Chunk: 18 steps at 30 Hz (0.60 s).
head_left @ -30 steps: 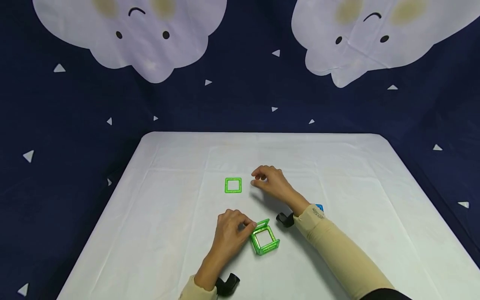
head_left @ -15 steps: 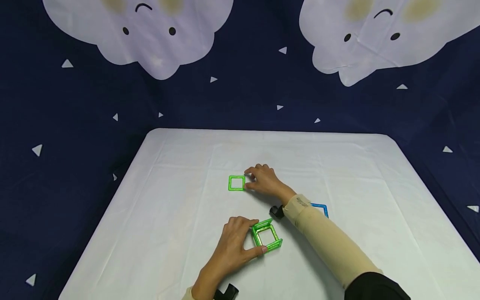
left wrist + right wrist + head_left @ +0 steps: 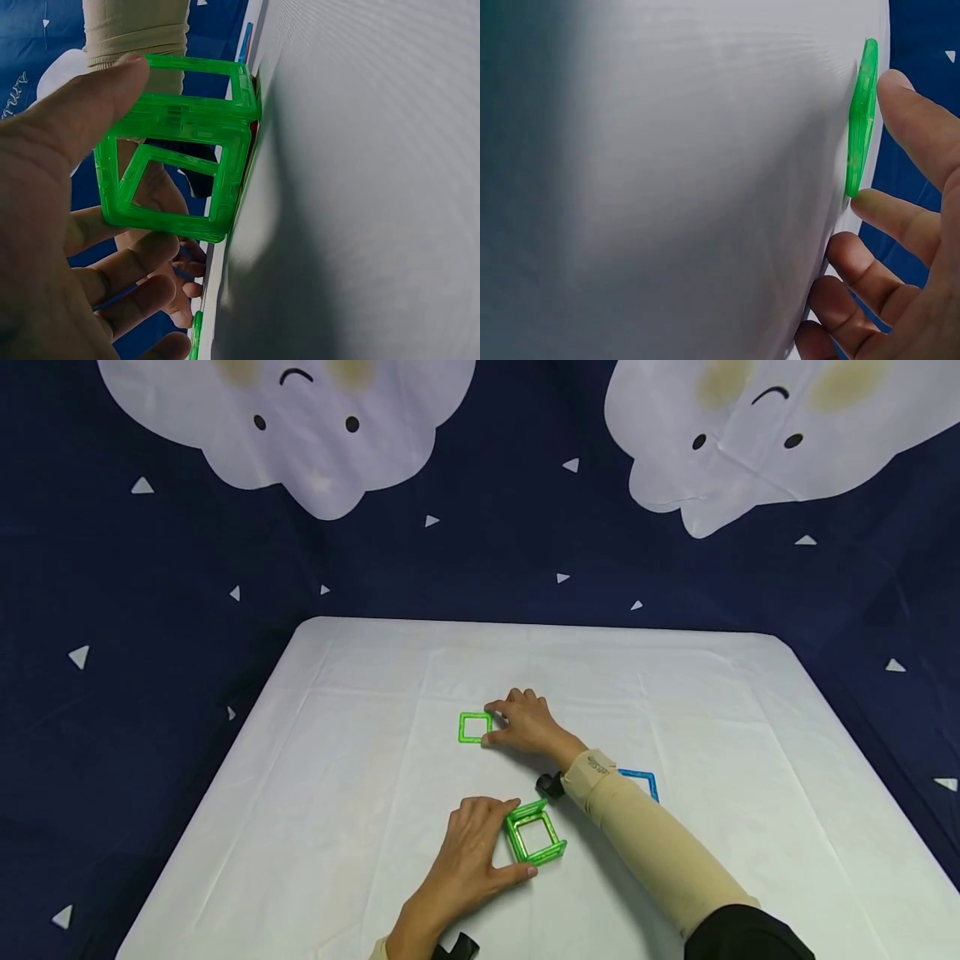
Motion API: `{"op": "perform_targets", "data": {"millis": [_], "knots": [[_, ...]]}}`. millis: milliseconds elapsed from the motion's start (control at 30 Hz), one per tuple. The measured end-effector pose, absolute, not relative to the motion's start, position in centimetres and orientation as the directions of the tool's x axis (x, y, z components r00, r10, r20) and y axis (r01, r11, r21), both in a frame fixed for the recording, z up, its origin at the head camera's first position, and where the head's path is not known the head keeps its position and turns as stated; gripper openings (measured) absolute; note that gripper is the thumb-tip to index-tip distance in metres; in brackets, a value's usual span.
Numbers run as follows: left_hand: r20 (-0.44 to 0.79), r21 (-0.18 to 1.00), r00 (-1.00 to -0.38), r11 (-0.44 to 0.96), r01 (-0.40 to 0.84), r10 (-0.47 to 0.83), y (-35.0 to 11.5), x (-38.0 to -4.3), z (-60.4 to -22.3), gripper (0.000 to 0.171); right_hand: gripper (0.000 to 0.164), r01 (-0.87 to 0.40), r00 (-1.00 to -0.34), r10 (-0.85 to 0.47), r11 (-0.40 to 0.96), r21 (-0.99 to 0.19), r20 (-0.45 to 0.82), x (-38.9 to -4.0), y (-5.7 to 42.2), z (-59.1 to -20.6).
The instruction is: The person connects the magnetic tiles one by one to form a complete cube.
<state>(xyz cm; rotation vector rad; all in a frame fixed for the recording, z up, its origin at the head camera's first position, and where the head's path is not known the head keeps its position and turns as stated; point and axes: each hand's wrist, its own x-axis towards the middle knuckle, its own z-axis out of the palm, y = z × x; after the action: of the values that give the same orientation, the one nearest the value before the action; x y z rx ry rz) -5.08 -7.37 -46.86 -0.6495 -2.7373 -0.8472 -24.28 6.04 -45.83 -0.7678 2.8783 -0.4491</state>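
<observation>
Hands spread thumb from forefinger astride green frames.

2 beige sleeves, black cameras

A hollow-sided green box stands against the left hand. A green square lies flat at the right hand.

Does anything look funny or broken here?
Yes: the two clouds on the dark blue cloth are upside down, with eyes below mouths. The open green box and flat green square look unbroken, and I see no spill. A sleeve partly hides the blue piece.
</observation>
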Motion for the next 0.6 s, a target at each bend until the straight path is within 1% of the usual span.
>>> {"op": "perform_targets", "data": {"millis": [133,333,600], "knots": [[0.328,0.47,-0.877,0.745,0.473,0.35,-7.43,-5.13,-46.9,0.076,0.058,-0.466,-0.863,-0.504,0.825,-0.319,-0.041,-24.24,6.02,-45.83],[0.335,0.466,-0.876,0.746,0.475,0.348,-7.48,-5.15,-46.93,0.075,0.047,-0.469,-0.865,-0.501,0.822,-0.325,-0.02,-24.33,5.95,-45.92],[0.344,0.467,-0.875,0.746,0.475,0.342,-7.43,-5.1,-46.98,0.075,0.039,-0.424,-0.885,-0.465,0.828,-0.367,-0.028,-24.49,5.84,-46.14]]}}
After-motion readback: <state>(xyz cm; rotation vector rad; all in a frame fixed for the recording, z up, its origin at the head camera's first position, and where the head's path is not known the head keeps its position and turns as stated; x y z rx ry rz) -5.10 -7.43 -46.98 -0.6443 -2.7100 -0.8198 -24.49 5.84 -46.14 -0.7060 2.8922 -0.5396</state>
